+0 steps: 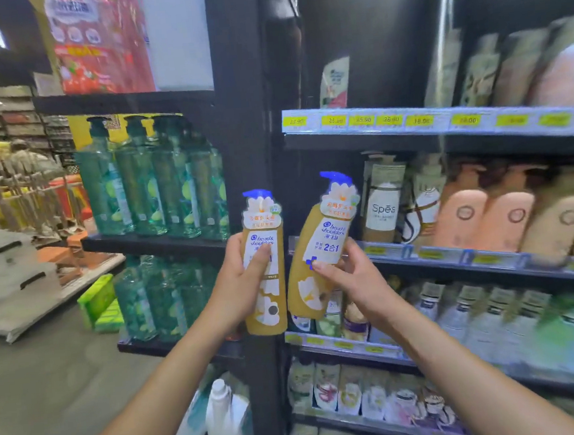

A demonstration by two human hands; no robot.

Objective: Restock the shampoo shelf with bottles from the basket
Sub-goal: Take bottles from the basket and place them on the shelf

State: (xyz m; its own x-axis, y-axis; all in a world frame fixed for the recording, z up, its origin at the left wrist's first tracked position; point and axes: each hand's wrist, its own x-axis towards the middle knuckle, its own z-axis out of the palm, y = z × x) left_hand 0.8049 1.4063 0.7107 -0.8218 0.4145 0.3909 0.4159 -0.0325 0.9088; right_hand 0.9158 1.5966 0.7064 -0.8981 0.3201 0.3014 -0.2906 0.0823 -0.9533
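Left hand (pixel 241 284) holds upright amber-filled bottle (pixel 269 321); right hand (pixel 353 275), tilted bottle (pixel 314 229).

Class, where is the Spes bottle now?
Head view, right of centre: the Spes bottle stands on a shelf, just right of the yellow bottle in the right hand.

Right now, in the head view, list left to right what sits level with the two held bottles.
green pump bottles → upright yellow bottle in the left hand → tilted yellow bottle in the right hand → Spes bottle → peach bottles
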